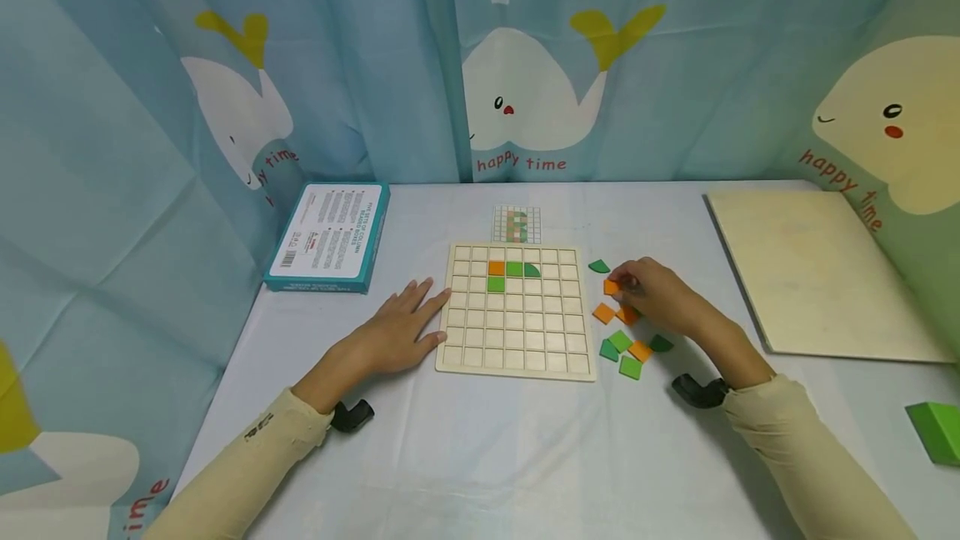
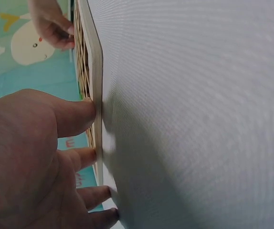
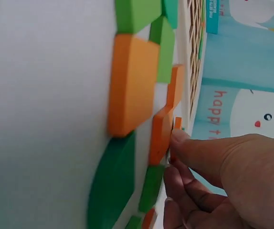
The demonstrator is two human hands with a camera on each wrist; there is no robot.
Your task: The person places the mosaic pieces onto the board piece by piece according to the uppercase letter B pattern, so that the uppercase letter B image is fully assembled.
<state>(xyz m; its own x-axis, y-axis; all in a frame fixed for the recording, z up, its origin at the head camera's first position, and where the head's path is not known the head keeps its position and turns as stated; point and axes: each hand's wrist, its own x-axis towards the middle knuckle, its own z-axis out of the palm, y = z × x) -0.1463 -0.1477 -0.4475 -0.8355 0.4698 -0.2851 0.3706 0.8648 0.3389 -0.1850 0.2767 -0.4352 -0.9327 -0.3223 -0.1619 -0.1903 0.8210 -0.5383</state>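
Note:
A wooden grid board (image 1: 516, 365) lies mid-table; near its top it holds an orange square (image 1: 497, 268), two light green squares (image 1: 514, 269) and a dark green quarter-round tile (image 1: 532, 271). My left hand (image 1: 405, 327), fingers spread, rests at the board's left edge, thumb and a finger touching its side (image 2: 98, 95). Right of the board, my right hand (image 1: 660, 294) pinches an orange square tile (image 1: 611, 287) between thumb and fingers, low over the table. Around it lie loose orange (image 1: 604, 313), light green (image 1: 631, 367) and dark green tiles (image 1: 598, 266).
Behind the board lies a small card (image 1: 516, 224) printed with a coloured grid pattern. A teal box (image 1: 330, 232) is at the back left, and a large pale panel (image 1: 821, 273) at the right. A green block (image 1: 937, 432) sits near the right edge. Curtains surround the table.

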